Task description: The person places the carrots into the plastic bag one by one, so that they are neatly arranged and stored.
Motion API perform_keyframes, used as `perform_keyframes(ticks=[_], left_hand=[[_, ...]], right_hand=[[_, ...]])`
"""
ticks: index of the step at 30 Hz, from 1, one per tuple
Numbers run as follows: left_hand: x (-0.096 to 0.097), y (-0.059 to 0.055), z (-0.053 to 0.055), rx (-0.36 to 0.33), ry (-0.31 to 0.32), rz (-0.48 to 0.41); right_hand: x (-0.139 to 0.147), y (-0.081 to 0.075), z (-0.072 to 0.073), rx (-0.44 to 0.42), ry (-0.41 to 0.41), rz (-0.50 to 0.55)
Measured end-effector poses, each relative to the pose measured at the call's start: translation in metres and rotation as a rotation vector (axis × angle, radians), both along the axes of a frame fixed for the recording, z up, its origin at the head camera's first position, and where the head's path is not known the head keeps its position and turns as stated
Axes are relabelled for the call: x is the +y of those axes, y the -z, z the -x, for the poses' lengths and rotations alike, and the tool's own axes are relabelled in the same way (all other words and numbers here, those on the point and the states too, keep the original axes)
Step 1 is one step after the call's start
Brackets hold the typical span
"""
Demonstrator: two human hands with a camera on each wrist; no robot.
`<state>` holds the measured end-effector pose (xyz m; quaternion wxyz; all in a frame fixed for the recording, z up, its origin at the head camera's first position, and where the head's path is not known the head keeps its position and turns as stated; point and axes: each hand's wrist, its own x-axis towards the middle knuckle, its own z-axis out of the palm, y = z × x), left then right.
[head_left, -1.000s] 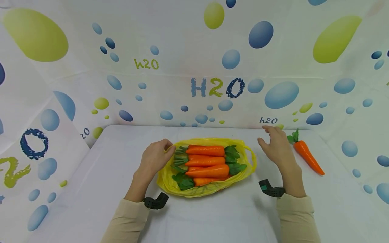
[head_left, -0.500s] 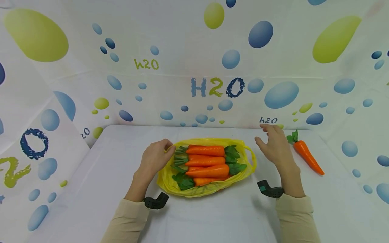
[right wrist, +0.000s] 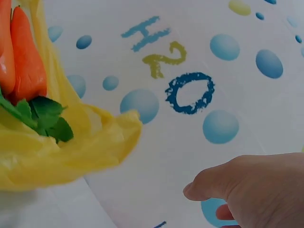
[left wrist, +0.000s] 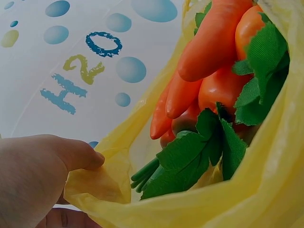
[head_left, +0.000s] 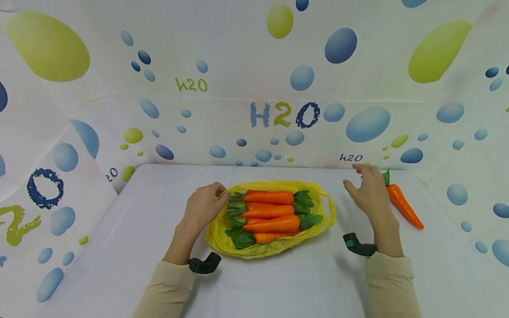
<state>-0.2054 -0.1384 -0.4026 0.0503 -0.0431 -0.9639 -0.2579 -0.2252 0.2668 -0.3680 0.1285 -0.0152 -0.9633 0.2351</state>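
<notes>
A yellow plastic bag [head_left: 262,254] lies open-mouthed on the table with several orange carrots [head_left: 272,224] with green tops inside it. At the bag's left end, my left hand [head_left: 203,206] pinches the rim. The left wrist view shows the thumb [left wrist: 80,154] on top of the yellow film and fingers partly hidden below. My right hand [head_left: 370,194] hovers right of the bag, fingers loosely bent and holding nothing. Just beyond it lies a single carrot [head_left: 404,205], its leaves partly covered by that hand. The right wrist view shows the bag's loose handle [right wrist: 118,133] apart from the hand.
White cloth covers the table [head_left: 278,287]. Behind it rises a backdrop [head_left: 238,137] printed with blue and green ovals and H2O lettering. A black wrist camera [head_left: 204,263] sits on the left wrist, another wrist camera [head_left: 359,245] on the right.
My right hand shifted slightly left, then back right, and is now closer to the single carrot, covering some of its leaves. My left hand, the bag and its carrots look unmoved.
</notes>
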Motion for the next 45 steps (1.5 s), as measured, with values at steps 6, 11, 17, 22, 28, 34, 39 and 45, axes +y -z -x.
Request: perform_keyframes(ticks=[6, 11, 17, 22, 28, 34, 39, 45], left_hand=[[0.001, 0.000, 0.000, -0.001, 0.000, -0.001], [0.001, 0.000, 0.000, 0.001, -0.001, 0.002], [0.001, 0.000, 0.000, 0.005, -0.002, 0.013], [0.001, 0.000, 0.000, 0.009, 0.000, 0.015], [0.001, 0.000, 0.000, 0.006, 0.000, 0.017], [0.001, 0.000, 0.000, 0.003, 0.001, 0.022], [0.002, 0.000, 0.000, 0.003, 0.001, 0.021], [0.002, 0.000, 0.000, 0.013, 0.005, 0.017]], right_hand=[[0.014, 0.006, 0.003, -0.049, 0.079, 0.039], [0.025, 0.010, 0.005, -0.074, 0.125, 0.074], [0.036, 0.014, 0.006, -0.092, 0.177, 0.092], [0.044, 0.018, 0.007, -0.093, 0.224, 0.108], [0.051, 0.022, 0.008, -0.100, 0.280, 0.116], [0.058, 0.025, 0.007, -0.122, 0.315, 0.122], [0.062, 0.030, 0.007, -0.146, 0.345, 0.126], [0.072, 0.036, 0.007, -0.193, 0.372, 0.135]])
